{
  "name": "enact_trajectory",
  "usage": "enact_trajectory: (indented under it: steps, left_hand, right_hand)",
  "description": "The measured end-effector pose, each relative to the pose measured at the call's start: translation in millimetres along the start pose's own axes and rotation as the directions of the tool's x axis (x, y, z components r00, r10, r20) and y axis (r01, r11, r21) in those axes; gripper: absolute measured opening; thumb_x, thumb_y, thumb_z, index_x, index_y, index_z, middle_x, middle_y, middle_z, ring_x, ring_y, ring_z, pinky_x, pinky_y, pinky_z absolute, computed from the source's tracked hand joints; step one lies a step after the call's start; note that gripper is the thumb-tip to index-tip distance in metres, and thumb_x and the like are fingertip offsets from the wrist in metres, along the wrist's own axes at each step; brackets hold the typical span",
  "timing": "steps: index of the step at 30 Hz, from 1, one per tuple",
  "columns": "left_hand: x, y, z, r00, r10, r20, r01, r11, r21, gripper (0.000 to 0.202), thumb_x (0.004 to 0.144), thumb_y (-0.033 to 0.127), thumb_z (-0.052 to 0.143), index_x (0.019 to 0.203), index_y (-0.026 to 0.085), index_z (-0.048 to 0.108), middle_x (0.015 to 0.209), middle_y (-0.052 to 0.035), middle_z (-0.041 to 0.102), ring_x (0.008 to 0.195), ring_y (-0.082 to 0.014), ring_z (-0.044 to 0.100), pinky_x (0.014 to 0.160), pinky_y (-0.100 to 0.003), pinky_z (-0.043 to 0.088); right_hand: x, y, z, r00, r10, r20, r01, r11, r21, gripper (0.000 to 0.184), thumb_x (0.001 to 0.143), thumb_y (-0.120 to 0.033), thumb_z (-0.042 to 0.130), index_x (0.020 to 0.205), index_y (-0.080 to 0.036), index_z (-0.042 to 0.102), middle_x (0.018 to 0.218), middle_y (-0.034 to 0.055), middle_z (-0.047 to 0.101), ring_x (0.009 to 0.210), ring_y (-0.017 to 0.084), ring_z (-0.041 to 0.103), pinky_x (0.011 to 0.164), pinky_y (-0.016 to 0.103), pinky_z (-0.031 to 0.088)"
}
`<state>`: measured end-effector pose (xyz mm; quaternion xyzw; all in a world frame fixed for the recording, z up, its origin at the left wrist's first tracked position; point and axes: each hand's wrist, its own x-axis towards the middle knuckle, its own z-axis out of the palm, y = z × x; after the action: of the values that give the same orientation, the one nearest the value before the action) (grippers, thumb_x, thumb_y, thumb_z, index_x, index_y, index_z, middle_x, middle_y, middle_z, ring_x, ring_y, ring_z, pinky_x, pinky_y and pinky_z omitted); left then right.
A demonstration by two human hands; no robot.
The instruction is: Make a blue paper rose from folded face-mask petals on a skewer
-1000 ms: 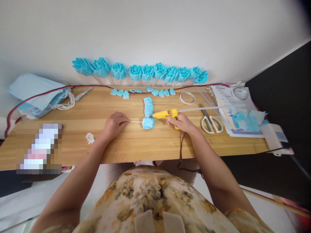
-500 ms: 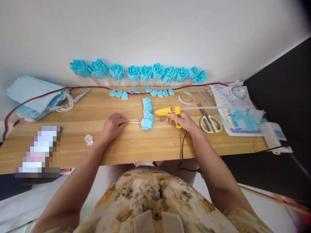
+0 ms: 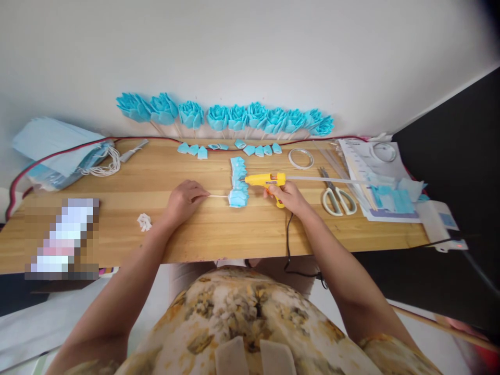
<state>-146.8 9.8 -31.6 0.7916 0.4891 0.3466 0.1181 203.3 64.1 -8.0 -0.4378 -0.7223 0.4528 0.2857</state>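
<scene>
Pinched in my left hand (image 3: 188, 200) is a thin wooden stick (image 3: 219, 196) lying level over the table. Its right end goes into a small blue bud (image 3: 238, 198) of folded petals. A strip of overlapping blue petals (image 3: 238, 170) runs from the bud toward the back of the table. My right hand (image 3: 288, 197) is wrapped round the handle of a yellow glue gun (image 3: 266, 180), with a long clear glue stick (image 3: 328, 179) out of its back. The gun's nozzle points left and meets the petal strip's right edge; whether glue comes out cannot be seen.
Finished blue flowers (image 3: 238, 117) on sticks line the wall, with loose folded petals (image 3: 259, 151) before them. To the right are a tape roll (image 3: 300, 158), scissors (image 3: 338, 200) and papers (image 3: 392, 212). Blue sheets (image 3: 58, 143), a blurred phone (image 3: 64, 237) and a white scrap (image 3: 144, 222) lie left.
My right hand has moved the glue gun slightly left, so its nozzle is now against the petal strip. My left hand still pinches the stick. The whole view has shifted a little.
</scene>
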Motion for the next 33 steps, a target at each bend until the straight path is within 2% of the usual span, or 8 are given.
enact_trajectory:
  steps: [5,26,33]
  left_hand:
    - [-0.3,0.0,0.3,1.000,0.018,-0.006,-0.018,1.000,-0.007,0.024,0.096,0.027,0.058,0.085,0.020,0.078,0.088,-0.0095,0.076,0.084,-0.0225,0.066,0.077,-0.037,0.053]
    - [0.4,0.2,1.7,1.000,0.008,-0.023,-0.009,1.000,-0.014,0.024,0.095,0.028,0.059,0.083,0.021,0.078,0.088,-0.0092,0.076,0.083,-0.0225,0.066,0.077,-0.038,0.053]
    - [0.3,1.1,0.8,1.000,0.006,-0.021,-0.006,1.000,-0.011,0.024,0.095,0.028,0.059,0.084,0.020,0.078,0.088,-0.0089,0.076,0.083,-0.0221,0.066,0.077,-0.037,0.053]
  right_hand:
    - [-0.2,-2.5,0.6,1.000,-0.017,0.012,0.017,0.999,-0.029,0.053,0.090,-0.064,0.053,0.070,-0.018,0.069,0.074,0.0041,0.065,0.066,0.015,0.053,0.066,0.029,0.042]
    - [1.7,-4.2,1.8,0.999,-0.033,0.024,0.035,0.996,-0.087,0.054,0.089,-0.067,0.052,0.063,-0.020,0.063,0.073,0.0047,0.068,0.070,0.017,0.058,0.074,0.031,0.048]
    - [2.0,-4.3,1.6,0.999,-0.026,0.021,0.027,0.995,-0.095,0.052,0.089,-0.064,0.053,0.063,-0.020,0.063,0.071,0.0044,0.066,0.068,0.016,0.057,0.071,0.030,0.046]
